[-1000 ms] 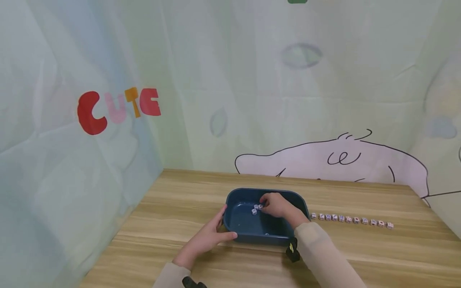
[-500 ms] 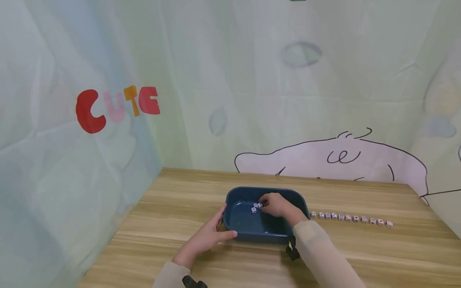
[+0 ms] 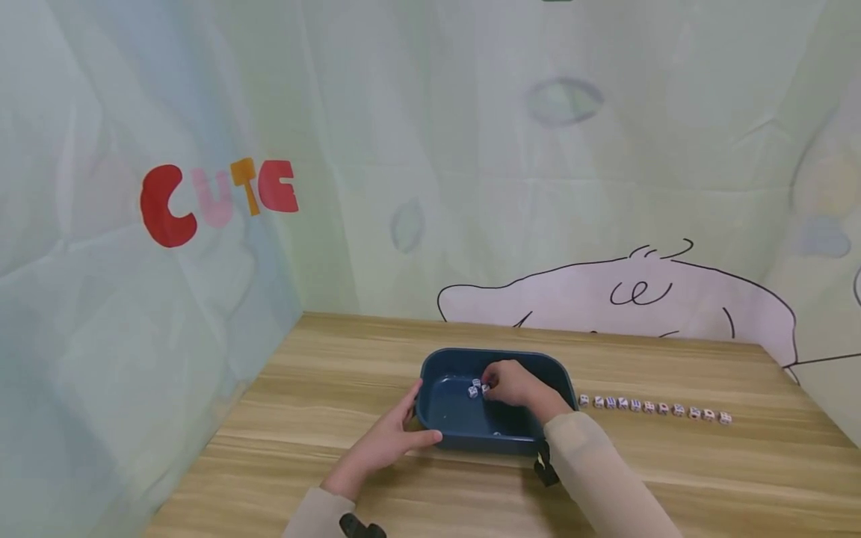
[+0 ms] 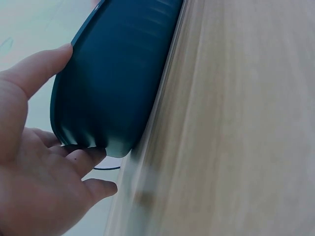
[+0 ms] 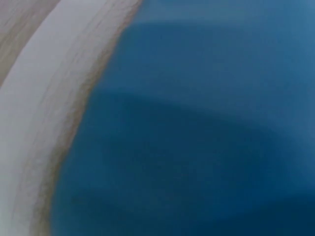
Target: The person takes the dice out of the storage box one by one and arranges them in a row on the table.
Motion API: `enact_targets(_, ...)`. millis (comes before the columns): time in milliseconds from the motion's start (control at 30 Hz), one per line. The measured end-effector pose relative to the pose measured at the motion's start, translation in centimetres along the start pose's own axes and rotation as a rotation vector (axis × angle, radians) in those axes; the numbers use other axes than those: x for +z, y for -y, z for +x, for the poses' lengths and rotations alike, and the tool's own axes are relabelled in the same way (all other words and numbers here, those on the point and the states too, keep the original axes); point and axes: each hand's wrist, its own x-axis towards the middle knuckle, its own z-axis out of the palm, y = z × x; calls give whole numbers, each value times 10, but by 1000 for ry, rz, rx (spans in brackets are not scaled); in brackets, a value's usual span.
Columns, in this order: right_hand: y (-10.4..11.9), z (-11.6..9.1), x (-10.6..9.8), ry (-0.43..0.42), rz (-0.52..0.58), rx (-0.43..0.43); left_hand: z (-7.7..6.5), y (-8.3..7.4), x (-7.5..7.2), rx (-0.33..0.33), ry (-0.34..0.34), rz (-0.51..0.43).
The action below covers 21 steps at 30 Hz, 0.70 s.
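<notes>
In the head view, a dark blue rectangular tub (image 3: 484,444) stands on the table. My left hand (image 3: 386,441) grips its left end, thumb on the near wall and fingers along the side. From the left wrist view, that hand (image 4: 44,177) has fingertips against the tub's outer wall (image 4: 108,73). My right hand (image 3: 516,385) reaches inside, its curled fingertips pinching a white die (image 3: 486,389), partly covered. Two more white dice (image 3: 473,391) lie just left of it. In the right wrist view only the tub's blurred blue interior (image 5: 197,147) appears; the fingers are outside it.
A row of several white dice (image 3: 663,409) runs rightward from the tub on the wooden table (image 3: 323,359). One small white thing (image 3: 497,433) barely shows behind the tub's near wall. Printed cloth (image 3: 471,187) hangs behind and at the left.
The die at my right fingertips has shifted slightly toward me and is now more covered. My left hand keeps its hold on the tub. The head view has tilted very slightly.
</notes>
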Motion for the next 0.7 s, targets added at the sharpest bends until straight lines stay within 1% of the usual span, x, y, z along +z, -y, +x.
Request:
enact_targets(267, 0, 0, -1, 23, -3, 0, 1, -1, 0, 14, 6, -10)
enact_targets(400, 0, -3, -5, 20, -12, -7, 2, -1, 0, 16, 5, -8)
enact_targets(567, -3, -12, -15, -9, -21, -62, 2, 0, 1, 16, 7, -3)
enact_targets(700, -8, -26, -31, -41, 11, -128, 1, 1, -1, 20, 5, -2)
